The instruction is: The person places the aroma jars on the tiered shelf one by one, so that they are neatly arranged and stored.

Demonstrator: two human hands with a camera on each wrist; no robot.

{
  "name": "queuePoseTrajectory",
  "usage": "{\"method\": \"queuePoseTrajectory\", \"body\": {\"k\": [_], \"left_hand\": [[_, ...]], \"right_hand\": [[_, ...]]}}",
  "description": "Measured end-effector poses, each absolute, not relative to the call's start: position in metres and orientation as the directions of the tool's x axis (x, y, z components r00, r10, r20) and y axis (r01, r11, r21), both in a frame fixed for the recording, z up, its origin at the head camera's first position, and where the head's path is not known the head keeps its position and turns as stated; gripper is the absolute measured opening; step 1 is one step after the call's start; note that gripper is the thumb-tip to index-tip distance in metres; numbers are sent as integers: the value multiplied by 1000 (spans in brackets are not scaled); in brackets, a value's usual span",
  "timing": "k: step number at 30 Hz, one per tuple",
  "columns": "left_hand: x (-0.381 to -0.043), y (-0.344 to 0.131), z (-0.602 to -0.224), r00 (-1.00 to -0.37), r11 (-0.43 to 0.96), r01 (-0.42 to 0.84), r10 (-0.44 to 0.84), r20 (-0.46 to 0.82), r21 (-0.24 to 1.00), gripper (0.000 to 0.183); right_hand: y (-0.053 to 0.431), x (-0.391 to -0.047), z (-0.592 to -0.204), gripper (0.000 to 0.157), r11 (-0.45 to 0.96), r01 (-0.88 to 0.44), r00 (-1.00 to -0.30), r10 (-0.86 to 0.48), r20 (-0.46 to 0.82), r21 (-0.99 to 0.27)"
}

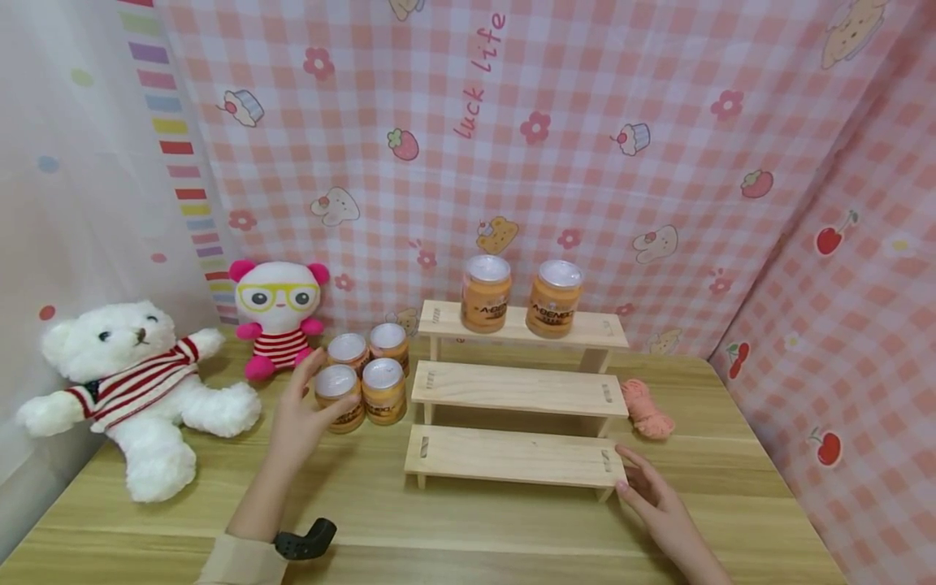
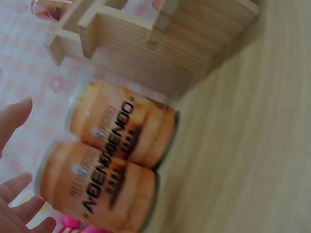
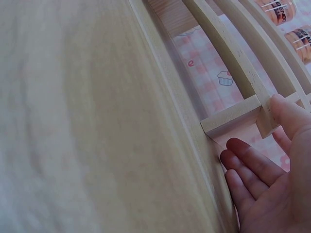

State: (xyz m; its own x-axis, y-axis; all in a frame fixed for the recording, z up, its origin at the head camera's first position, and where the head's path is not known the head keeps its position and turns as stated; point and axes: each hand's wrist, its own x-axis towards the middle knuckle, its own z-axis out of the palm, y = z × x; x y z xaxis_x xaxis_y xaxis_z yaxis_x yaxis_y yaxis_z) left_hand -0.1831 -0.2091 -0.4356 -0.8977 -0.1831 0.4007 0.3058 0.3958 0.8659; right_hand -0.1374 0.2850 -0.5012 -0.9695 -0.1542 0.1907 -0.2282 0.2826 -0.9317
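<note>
Several orange cans [image 1: 383, 398] with silver lids and black lettering stand grouped on the table left of a three-step wooden shelf [image 1: 512, 455]. My left hand [image 1: 303, 414] is beside the front-left can [image 1: 338, 402], thumb and fingers spread around its upper part. In the left wrist view the fingers are spread near the lid end of the nearer can [image 2: 99, 189]. My right hand [image 1: 658, 500] is at the right end of the lowest step. Its thumb touches the end of the plank [image 3: 240, 63], while the other fingers are loosely bent. Two more cans [image 1: 556, 305] stand on the top step.
A white teddy bear [image 1: 139, 390] in a striped sweater sits at the left, beside a pink-and-white plush toy [image 1: 278, 313] with yellow glasses. Pink yarn [image 1: 647, 410] lies right of the shelf. A checked cloth [image 1: 468, 187] hangs behind the table.
</note>
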Motion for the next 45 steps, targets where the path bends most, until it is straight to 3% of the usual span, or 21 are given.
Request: {"method": "queuePoseTrajectory", "body": {"k": [11, 24, 45], "left_hand": [[-189, -218, -463, -915, 426, 241, -201, 351, 872, 81], [-194, -216, -485, -934, 338, 191, -228, 277, 922, 86], [-194, -213, -482, -922, 256, 174, -296, 248, 951, 81]], "right_hand": [[285, -138, -501, 48, 287, -239, -967, -152, 202, -928], [285, -137, -501, 48, 288, -228, -970, -151, 191, -930], [284, -137, -500, 47, 302, -248, -966, -142, 214, -921]]}}
